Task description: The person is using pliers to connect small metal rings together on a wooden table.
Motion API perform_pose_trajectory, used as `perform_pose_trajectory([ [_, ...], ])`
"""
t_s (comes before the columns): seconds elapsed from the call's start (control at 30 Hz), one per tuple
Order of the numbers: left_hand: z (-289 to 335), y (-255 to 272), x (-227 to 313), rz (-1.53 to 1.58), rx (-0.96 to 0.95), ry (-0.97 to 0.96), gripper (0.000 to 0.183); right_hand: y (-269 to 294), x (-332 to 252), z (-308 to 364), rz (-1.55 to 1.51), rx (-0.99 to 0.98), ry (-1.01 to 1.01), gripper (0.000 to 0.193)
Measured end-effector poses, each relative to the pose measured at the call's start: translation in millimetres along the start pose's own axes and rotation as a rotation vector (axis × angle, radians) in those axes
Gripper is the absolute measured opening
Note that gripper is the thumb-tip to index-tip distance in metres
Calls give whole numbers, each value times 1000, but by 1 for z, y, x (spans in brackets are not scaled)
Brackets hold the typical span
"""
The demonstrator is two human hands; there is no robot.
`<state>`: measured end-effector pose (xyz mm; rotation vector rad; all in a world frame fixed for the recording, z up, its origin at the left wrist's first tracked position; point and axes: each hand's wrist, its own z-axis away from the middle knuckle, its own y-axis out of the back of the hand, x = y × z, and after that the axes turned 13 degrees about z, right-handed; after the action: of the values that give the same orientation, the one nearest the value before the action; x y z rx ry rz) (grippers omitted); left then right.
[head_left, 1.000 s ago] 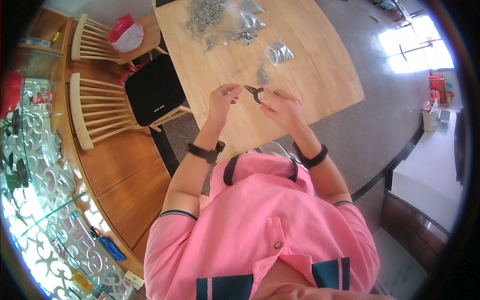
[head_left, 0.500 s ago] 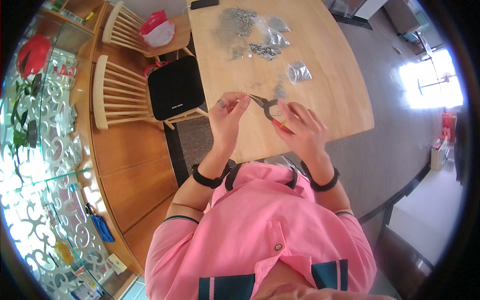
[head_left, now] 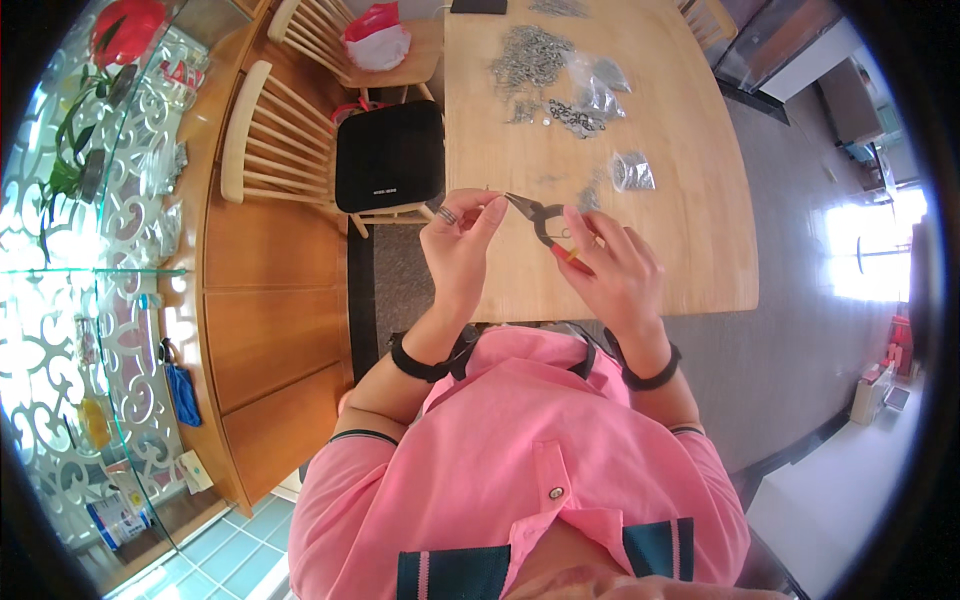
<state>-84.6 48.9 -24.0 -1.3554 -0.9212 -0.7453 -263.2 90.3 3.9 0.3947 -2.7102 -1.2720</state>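
Note:
Long-nose pliers (head_left: 541,214) with dark jaws and red-yellow handles are gripped in my right hand (head_left: 617,262). Their tip points left and meets the fingertips of my left hand (head_left: 462,243). Thumb and forefinger of that hand are pinched on something too small to make out. Both hands hang above the near part of the wooden table (head_left: 690,230). Beyond them lie a small pile of grey metal bits (head_left: 590,195) and a clear plastic bag with silvery contents (head_left: 632,171).
Farther off are a heap of metal pieces (head_left: 530,57), more clear bags (head_left: 596,82) and dark rings or links (head_left: 577,117). Left of the table stand a wooden chair with a black seat pad (head_left: 388,155) and another chair holding a red-and-white bag (head_left: 376,40).
The whole view has turned and shifted, so the table and chairs sit differently in the picture. My hands keep nearly the same pose, pliers tip at the left fingertips.

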Motion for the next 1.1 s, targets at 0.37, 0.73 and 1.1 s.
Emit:
perform_pose_trajectory([
  [0.37, 5, -4, 13, -357, -174, -295, 10, 9, 21, 7, -71, 30, -26, 58],
  [0.73, 12, -20, 32, -303, -122, -101, 12, 18, 34, 6, -108, 59, 2, 57],
  [1.1, 8, -14, 25, -361, -103, -59, 12, 23, 31, 2, -201, -31, -6, 52],
])
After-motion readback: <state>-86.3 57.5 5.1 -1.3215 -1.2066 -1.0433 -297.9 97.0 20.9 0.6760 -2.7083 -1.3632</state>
